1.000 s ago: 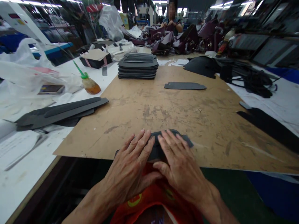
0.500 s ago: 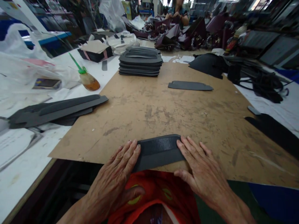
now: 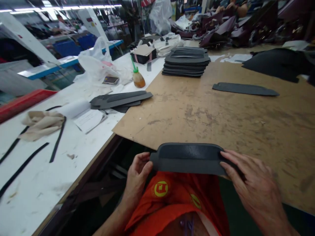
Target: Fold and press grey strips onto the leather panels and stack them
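A long dark grey piece (image 3: 189,159) with a raised, rounded black strip along its far side spans the space between my hands at the near edge of the brown board (image 3: 172,118). My left hand (image 3: 140,170) pinches its left end between thumb and fingers. At the right end, my right hand (image 3: 251,177) grips it, thumb on the near side and fingers behind. A similar single piece (image 3: 246,89) lies on the board further back at the right. Stacked grey pieces (image 3: 185,64) stand at the board's far left corner.
Loose grey pieces (image 3: 120,100) overlap the board's left edge. Behind them are a glue bottle (image 3: 139,78), a small box (image 3: 110,80) and plastic bags. Black strips and beige cloth (image 3: 43,123) lie on the white table (image 3: 81,147). Black sheets (image 3: 275,64) lie at back right.
My hands have gone from lying flat on the piece to gripping its two ends, and it now sits off the board's near edge. The view has turned left.
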Tool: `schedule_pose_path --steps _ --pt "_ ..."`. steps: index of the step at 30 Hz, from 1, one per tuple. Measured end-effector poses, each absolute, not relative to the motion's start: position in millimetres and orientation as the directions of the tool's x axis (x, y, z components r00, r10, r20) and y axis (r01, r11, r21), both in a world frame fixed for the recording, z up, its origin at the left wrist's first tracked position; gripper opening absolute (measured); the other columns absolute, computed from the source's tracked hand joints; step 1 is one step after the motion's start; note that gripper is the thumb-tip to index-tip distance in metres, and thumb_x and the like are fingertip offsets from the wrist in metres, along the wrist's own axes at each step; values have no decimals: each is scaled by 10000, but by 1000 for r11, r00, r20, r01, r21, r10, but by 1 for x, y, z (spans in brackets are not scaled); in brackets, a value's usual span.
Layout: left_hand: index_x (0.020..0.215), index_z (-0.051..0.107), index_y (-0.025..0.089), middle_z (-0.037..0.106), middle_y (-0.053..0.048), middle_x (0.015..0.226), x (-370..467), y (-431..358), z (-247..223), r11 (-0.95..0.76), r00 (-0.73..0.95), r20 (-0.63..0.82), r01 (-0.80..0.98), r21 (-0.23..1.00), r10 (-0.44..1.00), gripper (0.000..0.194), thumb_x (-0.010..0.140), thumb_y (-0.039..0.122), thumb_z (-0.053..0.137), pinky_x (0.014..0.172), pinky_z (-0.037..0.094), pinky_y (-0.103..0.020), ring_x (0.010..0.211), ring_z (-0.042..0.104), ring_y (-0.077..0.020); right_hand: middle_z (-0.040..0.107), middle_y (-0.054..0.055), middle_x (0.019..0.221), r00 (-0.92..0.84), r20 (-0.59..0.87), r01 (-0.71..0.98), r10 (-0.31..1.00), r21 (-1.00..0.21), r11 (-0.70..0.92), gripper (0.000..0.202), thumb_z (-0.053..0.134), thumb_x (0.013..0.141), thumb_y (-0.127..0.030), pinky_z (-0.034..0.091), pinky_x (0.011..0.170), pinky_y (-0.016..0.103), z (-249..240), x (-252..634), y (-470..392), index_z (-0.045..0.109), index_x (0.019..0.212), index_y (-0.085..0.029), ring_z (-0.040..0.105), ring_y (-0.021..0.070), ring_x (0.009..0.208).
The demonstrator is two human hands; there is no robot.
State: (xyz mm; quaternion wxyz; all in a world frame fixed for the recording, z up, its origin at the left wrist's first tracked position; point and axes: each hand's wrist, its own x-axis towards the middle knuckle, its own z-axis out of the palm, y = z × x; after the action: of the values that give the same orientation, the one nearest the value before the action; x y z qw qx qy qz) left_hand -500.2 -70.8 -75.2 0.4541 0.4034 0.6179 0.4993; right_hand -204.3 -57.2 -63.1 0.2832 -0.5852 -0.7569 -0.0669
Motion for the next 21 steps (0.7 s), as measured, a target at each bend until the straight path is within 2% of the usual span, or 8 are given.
schedule_pose_path --steps 2,4,6,9,12,14,17,21 --pt "879 573 162 617 -21 847 -489 -66 -72 316 -151 -346 -191 929 926 343 740 452 692 626 542 -244 728 625 -147 682 79 1101 -158 512 919 844 -236 315 303 472 918 -377 419 830 426 -64 -205 -56 621 1125 -215 592 274 1001" --pt "809 579 154 603 7 766 -481 -61 -68 356 -99 -399 -297 886 912 318 692 393 753 597 534 -214 663 604 -116 688 78 1086 -162 524 908 836 -253 334 288 494 909 -367 426 837 427 -64 -207 -56 624 1115 -213 599 268 994" --pt "789 583 157 603 25 720 -476 -58 -63 340 -136 -412 -367 866 901 321 639 340 799 560 536 -205 628 600 -109 699 65 1054 -148 524 888 839 -302 345 257 519 897 -354 436 838 426 -62 -210 -58 634 1089 -227 613 257 974" --pt "779 586 160 625 35 698 -474 -55 -56 319 -194 -442 -455 831 876 363 563 297 843 471 538 -211 574 603 -115 710 44 1015 -25 467 792 884 -530 303 227 553 878 -340 477 831 396 -58 -212 -62 638 1070 -257 636 227 960" --pt "779 603 151 639 34 687 -476 -53 -51 316 -161 -432 -471 824 887 354 555 269 850 456 549 -210 558 607 -110 705 52 1037 144 329 562 933 -804 196 283 590 854 -351 528 789 339 -51 -213 -64 621 1117 -252 662 193 914" --pt "782 621 144 647 27 699 -476 -51 -47 300 -130 -396 -454 839 909 326 576 267 841 469 559 -209 572 612 -108 700 68 1065 183 215 401 959 -907 127 368 625 825 -379 544 758 320 -46 -214 -62 603 1164 -238 670 188 893" --pt "785 639 135 650 20 708 -473 -47 -40 260 -117 -339 -432 864 934 320 578 273 841 463 561 -203 575 610 -105 718 70 1025 144 57 223 988 -974 24 446 680 767 -417 549 730 310 -36 -217 -58 613 1158 -215 673 200 889" --pt "755 634 130 639 26 678 -468 -38 -35 218 -108 -290 -430 876 951 334 556 283 854 447 562 -202 561 600 -102 735 26 813 146 -63 117 987 -990 -81 368 713 714 -467 520 622 238 -24 -219 -51 688 958 -193 663 159 713"
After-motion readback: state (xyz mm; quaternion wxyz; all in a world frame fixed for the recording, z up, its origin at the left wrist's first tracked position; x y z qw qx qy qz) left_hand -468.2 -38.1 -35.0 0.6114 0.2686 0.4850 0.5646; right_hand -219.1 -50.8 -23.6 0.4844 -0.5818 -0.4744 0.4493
